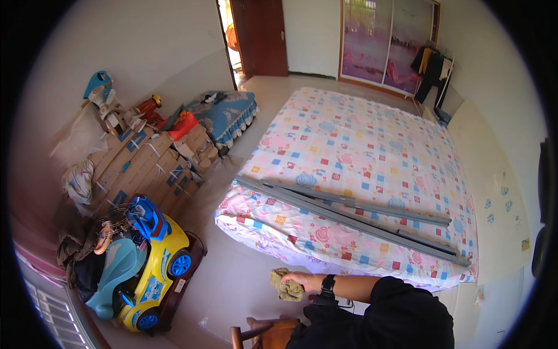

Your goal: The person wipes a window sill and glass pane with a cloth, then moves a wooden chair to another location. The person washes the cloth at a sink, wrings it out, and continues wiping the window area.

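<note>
My right hand reaches leftward from a black short sleeve, with a black watch on the wrist. Its fingers are closed around a crumpled olive-yellow cloth, which hangs over the tiled floor near the bed's lower edge. My left hand is out of view. Before me stands a bed with a patterned sheet of roses and coloured squares. Several long grey metal-looking strips lie across its near part, some side by side and one at a slight angle. A wooden chair is just below the cloth.
At left are a yellow and blue toy car, a teal ride-on toy and stacked cardboard boxes. A blue-covered low piece of furniture stands beyond. A brown door, a sliding-door wardrobe and hanging clothes are farther back.
</note>
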Motion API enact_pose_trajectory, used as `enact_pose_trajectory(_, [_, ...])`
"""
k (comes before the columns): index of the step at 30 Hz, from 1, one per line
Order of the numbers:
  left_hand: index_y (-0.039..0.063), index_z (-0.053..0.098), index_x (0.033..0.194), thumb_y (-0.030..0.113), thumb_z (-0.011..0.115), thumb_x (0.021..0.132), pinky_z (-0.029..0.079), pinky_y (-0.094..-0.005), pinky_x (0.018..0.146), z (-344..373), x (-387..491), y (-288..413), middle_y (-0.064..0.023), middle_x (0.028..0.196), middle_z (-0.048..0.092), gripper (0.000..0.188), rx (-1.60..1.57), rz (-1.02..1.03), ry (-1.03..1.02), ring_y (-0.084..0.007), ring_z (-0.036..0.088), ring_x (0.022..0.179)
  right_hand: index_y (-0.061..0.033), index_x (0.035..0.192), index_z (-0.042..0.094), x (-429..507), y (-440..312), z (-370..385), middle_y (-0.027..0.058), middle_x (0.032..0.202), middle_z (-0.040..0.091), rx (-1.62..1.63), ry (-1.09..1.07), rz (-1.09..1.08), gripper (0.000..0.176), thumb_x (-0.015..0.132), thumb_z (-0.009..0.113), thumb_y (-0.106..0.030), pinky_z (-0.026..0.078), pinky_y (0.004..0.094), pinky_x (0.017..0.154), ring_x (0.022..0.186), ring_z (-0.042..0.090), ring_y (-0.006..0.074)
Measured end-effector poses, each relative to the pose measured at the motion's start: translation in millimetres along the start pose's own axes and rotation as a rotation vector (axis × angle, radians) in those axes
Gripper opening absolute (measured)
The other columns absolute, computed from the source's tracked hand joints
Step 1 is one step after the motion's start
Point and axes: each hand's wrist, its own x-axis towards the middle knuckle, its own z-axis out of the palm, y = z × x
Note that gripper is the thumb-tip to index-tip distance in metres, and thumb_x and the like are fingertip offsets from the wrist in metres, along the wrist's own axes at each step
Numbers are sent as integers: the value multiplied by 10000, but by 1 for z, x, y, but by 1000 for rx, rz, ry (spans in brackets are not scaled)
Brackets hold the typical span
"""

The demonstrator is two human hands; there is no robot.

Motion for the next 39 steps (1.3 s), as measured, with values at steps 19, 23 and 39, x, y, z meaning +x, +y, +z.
enact_pose_trajectory(19, [100, 630, 1143, 315, 735, 711, 535, -382, 720, 30, -11, 206, -173, 804, 671, 494, 829, 267, 223, -333, 665, 772, -87, 1146, 601, 72, 1, -13, 64, 985, 687, -51, -430, 345, 383, 961, 471, -395, 559, 331, 716, 831, 677, 176])
enact_pose_trajectory(23, [34, 623, 1115, 187, 706, 662, 541, -370, 697, -6, -14, 227, -197, 809, 665, 486, 692, 353, 233, -339, 672, 749, -93, 1120, 611, 119, 6, 8, 58, 994, 684, 179, -383, 328, 347, 962, 471, -367, 572, 345, 727, 854, 676, 220])
enact_pose_trajectory(39, [21, 589, 860, -13, 669, 594, 469, -261, 583, -201, -111, 180, -64, 765, 607, 280, 265, 665, 586, -137, 576, 629, -69, 1354, 419, 148, -36, 254, 113, 1281, 520, -32, -713, -193, 410, 973, 431, -218, 517, 312, 840, 1085, 546, 208])
